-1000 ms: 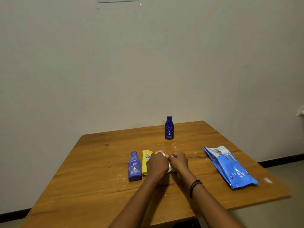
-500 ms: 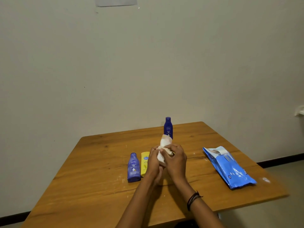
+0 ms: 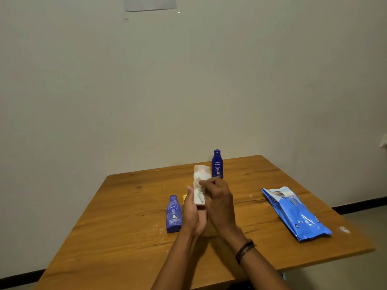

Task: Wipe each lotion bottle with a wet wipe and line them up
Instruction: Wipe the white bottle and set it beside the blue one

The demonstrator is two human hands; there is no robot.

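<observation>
My left hand (image 3: 193, 212) grips the lower end of a white lotion bottle (image 3: 201, 181), held upright above the wooden table (image 3: 129, 237). Against the bottle's side my right hand (image 3: 218, 200) pinches a white wet wipe (image 3: 198, 184). A dark blue bottle (image 3: 217, 164) stands upright at the table's back. A light purple bottle (image 3: 173, 214) lies flat to the left of my hands. Just behind my left hand, only a sliver of a yellow bottle (image 3: 184, 198) shows.
A blue pack of wet wipes (image 3: 297, 214) lies on the right side of the table, its flap lifted. A small white scrap (image 3: 344, 229) sits near the right edge. A plain wall rises behind the table.
Both hands lifted the white bottle off the table and tipped it upright. The right hand slid higher along it with the wipe.
</observation>
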